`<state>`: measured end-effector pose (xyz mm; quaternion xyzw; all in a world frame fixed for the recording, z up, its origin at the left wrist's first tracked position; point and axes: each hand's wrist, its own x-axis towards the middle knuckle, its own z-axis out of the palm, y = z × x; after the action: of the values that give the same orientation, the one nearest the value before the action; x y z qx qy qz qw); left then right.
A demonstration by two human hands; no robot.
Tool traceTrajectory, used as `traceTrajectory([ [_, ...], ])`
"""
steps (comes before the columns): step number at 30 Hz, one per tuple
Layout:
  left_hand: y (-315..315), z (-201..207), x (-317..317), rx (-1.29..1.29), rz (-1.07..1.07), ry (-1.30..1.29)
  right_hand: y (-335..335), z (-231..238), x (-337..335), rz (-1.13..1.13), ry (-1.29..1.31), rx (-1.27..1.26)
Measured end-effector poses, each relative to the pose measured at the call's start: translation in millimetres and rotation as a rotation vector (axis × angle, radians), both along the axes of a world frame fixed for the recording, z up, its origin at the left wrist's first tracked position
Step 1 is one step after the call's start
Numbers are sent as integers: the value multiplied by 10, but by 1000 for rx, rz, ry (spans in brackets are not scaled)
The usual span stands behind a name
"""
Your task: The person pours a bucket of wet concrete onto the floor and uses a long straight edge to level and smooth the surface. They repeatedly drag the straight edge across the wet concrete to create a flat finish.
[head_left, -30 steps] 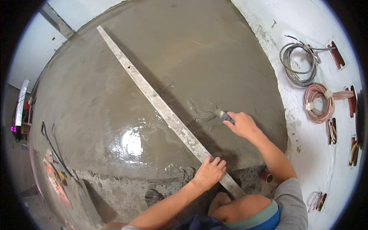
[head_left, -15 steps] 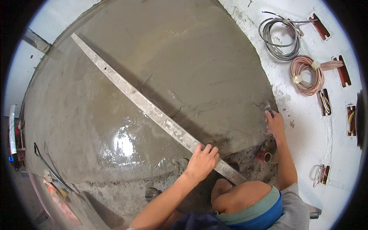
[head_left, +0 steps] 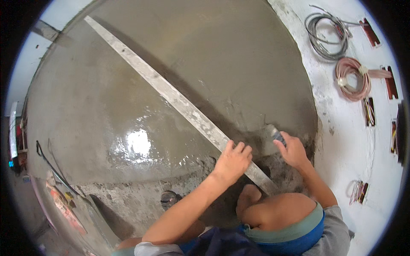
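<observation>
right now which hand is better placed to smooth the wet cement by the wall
Right. The right hand already holds the trowel there; the left hand is pressing on the long straightedge.

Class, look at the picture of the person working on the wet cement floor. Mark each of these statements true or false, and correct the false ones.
1. The left hand presses on the long straightedge. True.
2. The right hand is empty. False: it holds a small trowel against the wet cement.
3. Two cable coils hang on the white wall. True: a grey coil and a pink coil.
4. The straightedge stands upright against the wall. False: it lies diagonally across the cement.
</observation>
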<state>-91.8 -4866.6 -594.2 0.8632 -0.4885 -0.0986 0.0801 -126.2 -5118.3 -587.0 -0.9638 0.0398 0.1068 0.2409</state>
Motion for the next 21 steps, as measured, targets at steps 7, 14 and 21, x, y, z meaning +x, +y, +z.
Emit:
traceTrajectory([
  [7,27,115,-8,19,-19,45,-560,-273,-1215,-691,115,271],
  [14,-3,136,23,-4,-37,19,291,-265,-710,-631,239,518],
  [21,-34,219,10,4,-52,44,488,-312,-36,-3,-9,116],
])
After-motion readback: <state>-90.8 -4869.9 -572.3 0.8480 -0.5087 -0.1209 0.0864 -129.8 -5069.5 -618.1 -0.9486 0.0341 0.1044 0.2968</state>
